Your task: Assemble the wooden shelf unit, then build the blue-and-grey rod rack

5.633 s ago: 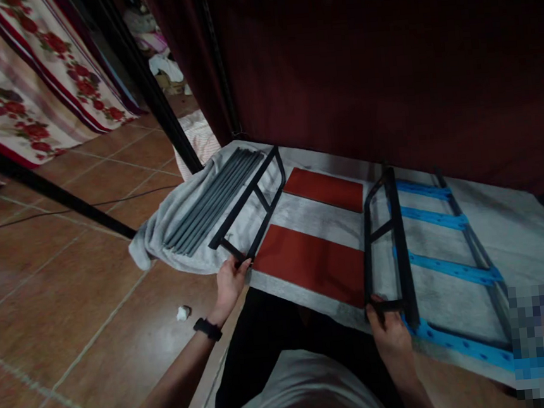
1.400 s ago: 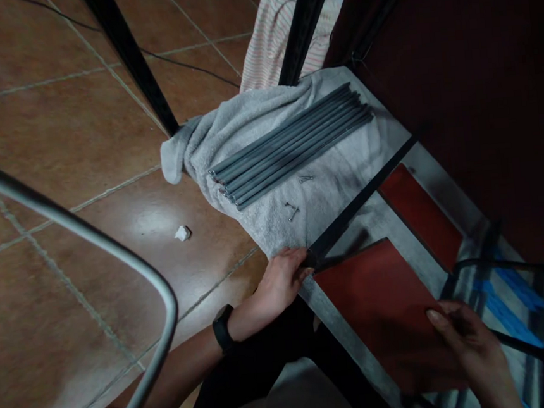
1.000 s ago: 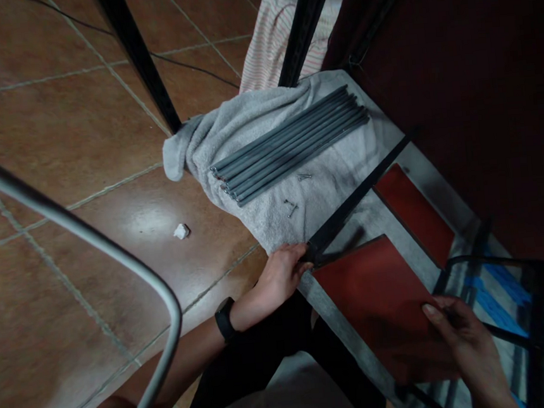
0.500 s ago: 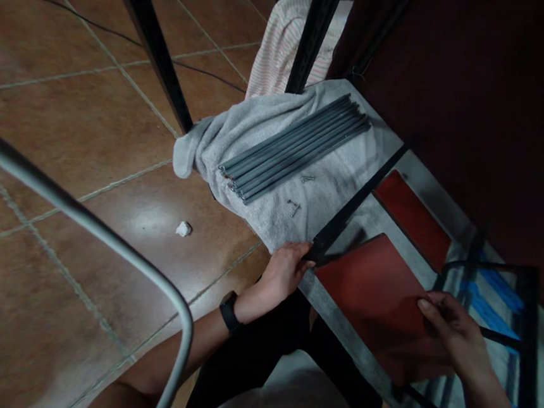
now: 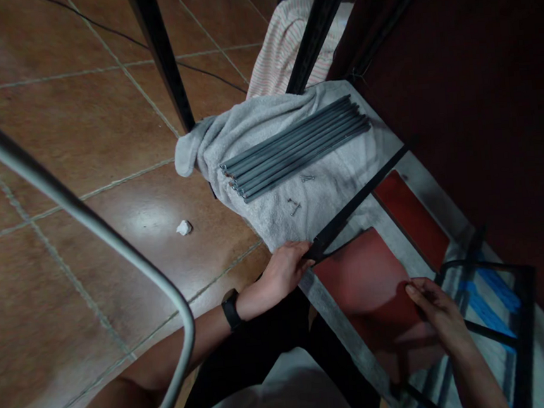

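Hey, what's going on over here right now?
A person's left hand grips the near end of a black frame, while the right hand holds the nearer red panel by its edge. The farther red panel lies untouched. Grey rods and loose screws rest on a grey towel.

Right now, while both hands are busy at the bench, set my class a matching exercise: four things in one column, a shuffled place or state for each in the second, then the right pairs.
Things:
1. Grey rods
2. White scrap
3. Left hand
4. Right hand

Places or states:
A. At the near end of the black frame
B. Holding the edge of the nearer red panel
C. On the grey towel
D. On the tiled floor

Right pairs: 1-C, 2-D, 3-A, 4-B
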Motion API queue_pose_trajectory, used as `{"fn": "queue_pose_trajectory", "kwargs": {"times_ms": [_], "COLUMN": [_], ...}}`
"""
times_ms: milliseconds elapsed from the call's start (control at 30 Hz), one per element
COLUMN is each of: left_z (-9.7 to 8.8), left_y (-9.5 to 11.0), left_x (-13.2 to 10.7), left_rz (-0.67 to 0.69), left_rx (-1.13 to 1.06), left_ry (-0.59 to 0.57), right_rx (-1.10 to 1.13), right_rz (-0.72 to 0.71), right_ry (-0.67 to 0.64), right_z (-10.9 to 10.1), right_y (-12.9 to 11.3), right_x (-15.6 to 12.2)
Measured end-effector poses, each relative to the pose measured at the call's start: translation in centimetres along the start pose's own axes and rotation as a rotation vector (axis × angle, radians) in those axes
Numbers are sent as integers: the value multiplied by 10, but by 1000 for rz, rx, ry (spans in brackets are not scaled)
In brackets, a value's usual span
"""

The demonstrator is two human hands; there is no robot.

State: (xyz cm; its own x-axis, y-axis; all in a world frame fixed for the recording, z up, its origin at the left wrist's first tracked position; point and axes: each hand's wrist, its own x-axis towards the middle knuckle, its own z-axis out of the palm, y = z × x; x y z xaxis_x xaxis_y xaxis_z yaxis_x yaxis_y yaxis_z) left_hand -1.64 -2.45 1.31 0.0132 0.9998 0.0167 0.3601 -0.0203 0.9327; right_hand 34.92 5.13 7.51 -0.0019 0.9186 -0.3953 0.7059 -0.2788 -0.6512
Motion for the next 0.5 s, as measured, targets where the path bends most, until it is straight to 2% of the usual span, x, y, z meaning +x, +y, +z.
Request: {"fn": "queue_pose_trajectory", "kwargs": {"times_ms": [267, 500], "left_z": [1, -2], "left_y": [-3, -7], "left_x": [-1, -1], "left_rz": [42, 173], "left_rx": [3, -114], "left_ry": [-7, -47], "right_rx": [109, 184], "right_rz": [71, 81], "right_ry": [-57, -118], "right_z": [6, 13], "right_y": [1, 11], "right_x": [10, 22]}}
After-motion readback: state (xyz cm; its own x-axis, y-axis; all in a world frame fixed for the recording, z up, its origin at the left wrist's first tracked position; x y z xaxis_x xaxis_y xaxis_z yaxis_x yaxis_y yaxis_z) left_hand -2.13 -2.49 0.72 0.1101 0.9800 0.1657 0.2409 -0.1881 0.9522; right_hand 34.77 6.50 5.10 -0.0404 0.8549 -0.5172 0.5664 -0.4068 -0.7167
